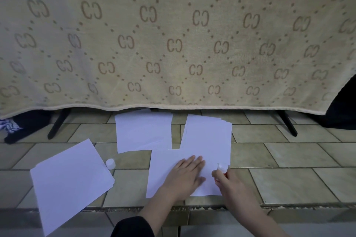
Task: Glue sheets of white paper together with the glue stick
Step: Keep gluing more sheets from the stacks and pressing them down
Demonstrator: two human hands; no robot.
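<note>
Working sheet (169, 161): white paper lying flat on the tiled floor (289, 156), directly before the person.
Left hand (185, 176): fingers straight, palm pressed flat on the sheet, pinning it.
Right hand (228, 183): fingers curled round the glue stick (222, 168), its white tip at the sheet's right edge.
Cap (110, 163): off, standing between the left stack (71, 183) and the working sheet.
Spare sheets (209, 132): fanned pile behind, overlapped by the working sheet.
Technique, judged: keep the palm firm, stroke evenly along the margin, and avoid gluing the floor.
</note>
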